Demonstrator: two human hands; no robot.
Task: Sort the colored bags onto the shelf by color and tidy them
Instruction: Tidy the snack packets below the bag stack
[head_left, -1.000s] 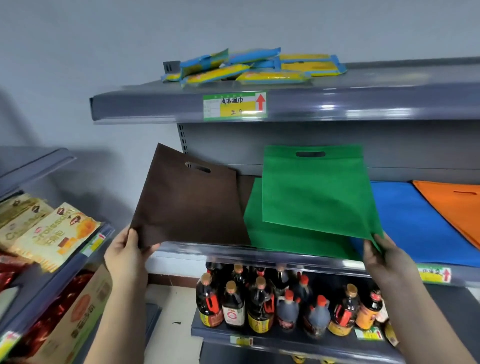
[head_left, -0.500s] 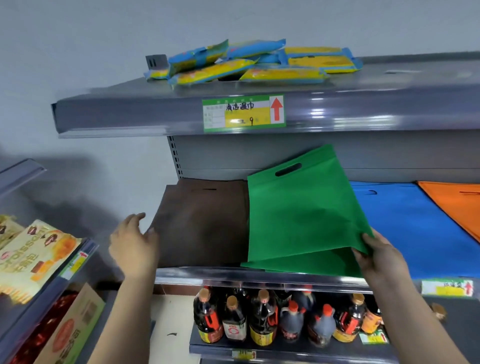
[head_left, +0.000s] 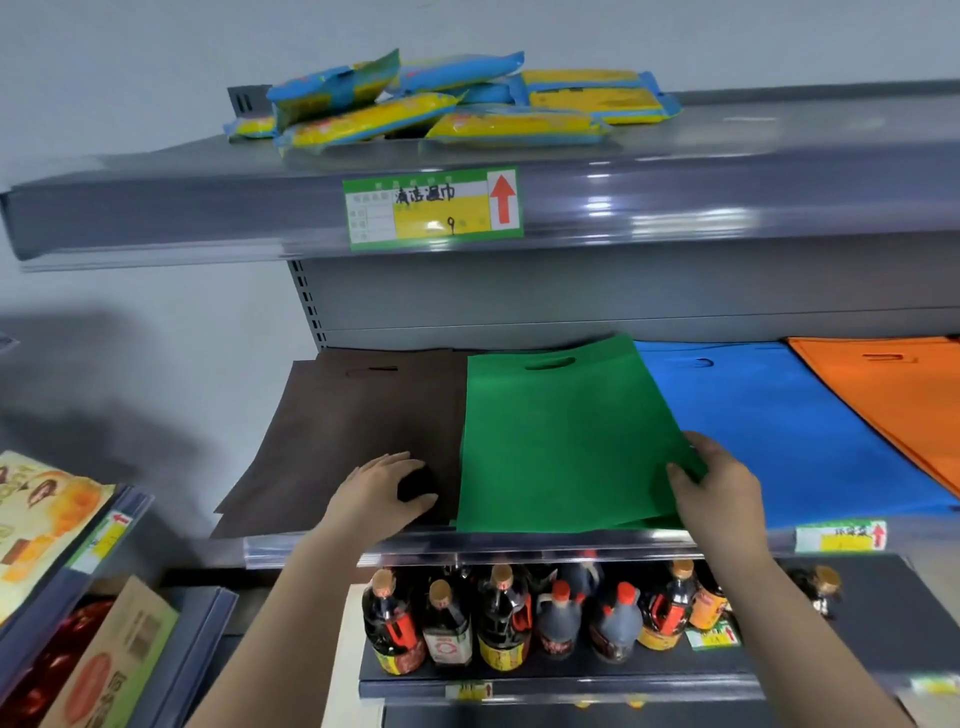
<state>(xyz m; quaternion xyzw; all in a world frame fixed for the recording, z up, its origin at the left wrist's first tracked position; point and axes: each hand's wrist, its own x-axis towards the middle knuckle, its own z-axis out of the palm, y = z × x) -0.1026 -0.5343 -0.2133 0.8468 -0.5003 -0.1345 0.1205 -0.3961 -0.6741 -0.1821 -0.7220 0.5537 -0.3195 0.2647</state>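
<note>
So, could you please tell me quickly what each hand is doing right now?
Left hand: open, resting on the brown bags.
Right hand: pinching the top green bag.

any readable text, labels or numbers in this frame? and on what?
"清洁湿巾", a handwritten "9" and a red up arrow: green price tag on the top shelf edge.
Small tag on the middle shelf edge, right: red arrow, text too blurred.
Bottle labels, snack packs, cardboard box: unreadable.

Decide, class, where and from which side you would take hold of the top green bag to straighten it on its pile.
Pinch the top green bag at its front right corner, coming from the shelf's open front. It lies flat and thin, slightly skewed over the one beneath, so only edges offer a grip. The right hand already holds there.
</note>
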